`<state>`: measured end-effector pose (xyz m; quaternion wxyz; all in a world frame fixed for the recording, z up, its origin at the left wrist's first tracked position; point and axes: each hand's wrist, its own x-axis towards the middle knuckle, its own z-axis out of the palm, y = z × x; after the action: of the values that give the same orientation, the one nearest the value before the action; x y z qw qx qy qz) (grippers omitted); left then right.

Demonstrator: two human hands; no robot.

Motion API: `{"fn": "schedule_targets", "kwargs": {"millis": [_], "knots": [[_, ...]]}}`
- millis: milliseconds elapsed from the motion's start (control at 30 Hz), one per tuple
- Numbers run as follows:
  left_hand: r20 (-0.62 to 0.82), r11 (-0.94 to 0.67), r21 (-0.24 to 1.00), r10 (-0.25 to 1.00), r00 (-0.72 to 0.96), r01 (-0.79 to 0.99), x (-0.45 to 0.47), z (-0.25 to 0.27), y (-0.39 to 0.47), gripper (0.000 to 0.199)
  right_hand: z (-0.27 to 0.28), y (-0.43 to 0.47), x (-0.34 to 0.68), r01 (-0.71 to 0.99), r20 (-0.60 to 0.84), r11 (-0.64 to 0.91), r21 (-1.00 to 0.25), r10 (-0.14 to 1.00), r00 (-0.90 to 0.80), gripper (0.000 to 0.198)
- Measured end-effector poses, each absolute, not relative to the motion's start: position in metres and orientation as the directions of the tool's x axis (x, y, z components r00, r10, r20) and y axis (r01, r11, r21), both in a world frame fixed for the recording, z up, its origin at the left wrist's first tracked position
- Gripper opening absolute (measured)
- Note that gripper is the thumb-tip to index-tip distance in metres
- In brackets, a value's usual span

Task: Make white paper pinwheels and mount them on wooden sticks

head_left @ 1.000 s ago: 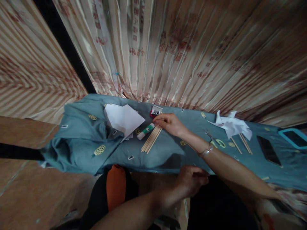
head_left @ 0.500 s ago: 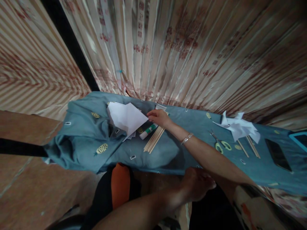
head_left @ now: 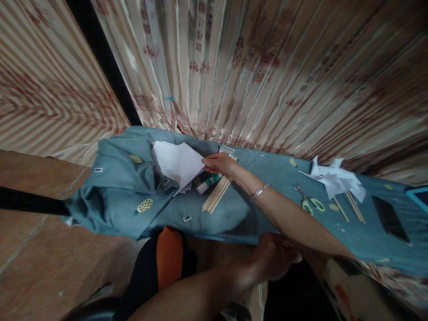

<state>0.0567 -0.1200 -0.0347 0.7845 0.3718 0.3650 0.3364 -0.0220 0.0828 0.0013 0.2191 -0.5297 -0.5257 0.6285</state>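
My right hand (head_left: 219, 164), wearing a bracelet (head_left: 260, 191), reaches across the blue cloth and pinches the right corner of a sheet of white paper (head_left: 177, 160). The paper is creased and lies over other sheets. Just below that hand are a glue stick (head_left: 209, 183) with a green label and a bundle of thin wooden sticks (head_left: 216, 196). My left hand (head_left: 277, 256) is curled closed beneath my right forearm, near my leg. Its fingers are partly in shadow, and what they hold, if anything, is hidden.
White paper pinwheels (head_left: 337, 178) on sticks lie to the right, beside green-handled scissors (head_left: 310, 203). Further right are a dark phone (head_left: 390, 218) and a blue-edged object (head_left: 417, 194). A patterned curtain (head_left: 227, 80) hangs behind the cloth-covered surface (head_left: 117, 196). A black pole (head_left: 103, 62) stands at left.
My right hand has closed its thumb and fingers on the paper's corner. The view has shifted slightly. My left hand keeps its place.
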Motion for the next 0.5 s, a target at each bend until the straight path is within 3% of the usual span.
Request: {"fn": "schedule_targets", "kwargs": {"millis": [500], "knots": [[-0.291,0.465,0.841,0.819,0.495,-0.275,0.0563,-0.0344,-0.1173,0.013,0.0052,0.0821,-0.0315,0.321,-0.358,-0.252,-0.913,0.873,-0.333,0.029]]}}
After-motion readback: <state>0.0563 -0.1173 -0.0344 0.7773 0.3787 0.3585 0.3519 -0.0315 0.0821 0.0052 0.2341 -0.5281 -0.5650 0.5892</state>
